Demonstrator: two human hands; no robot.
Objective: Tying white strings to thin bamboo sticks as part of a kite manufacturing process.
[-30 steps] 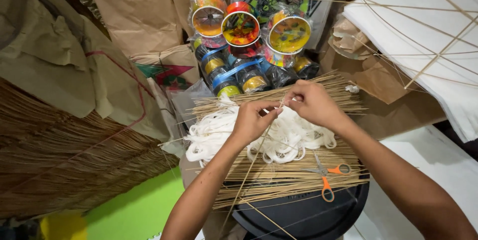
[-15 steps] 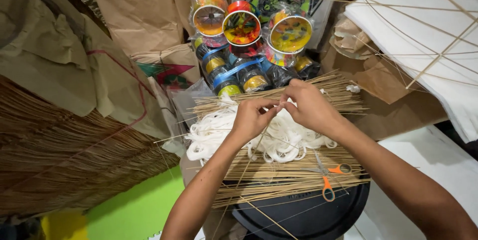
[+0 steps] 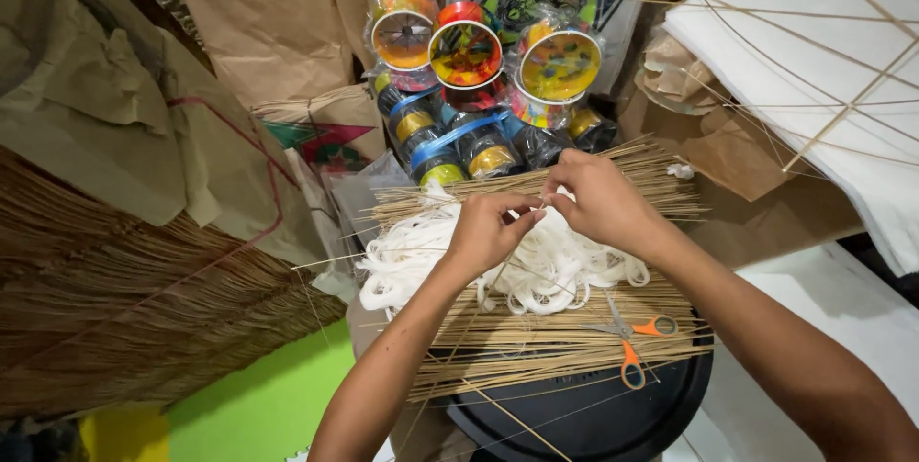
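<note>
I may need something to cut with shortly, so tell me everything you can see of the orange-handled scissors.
The scissors are small, with bright orange plastic loop handles and slim grey metal blades. They lie flat and slightly open, handles splayed, one pointing right and one toward the wearer, blade tips pointing up-left. They rest on the bundle of thin tan sticks lying across the round black tray, just below the heap of white cord. Neither hand touches them; the right hand works above them.

Clear plastic packs of colourful round spools (image 3: 464, 60) stand behind brown paper bags (image 3: 263, 31).
</note>
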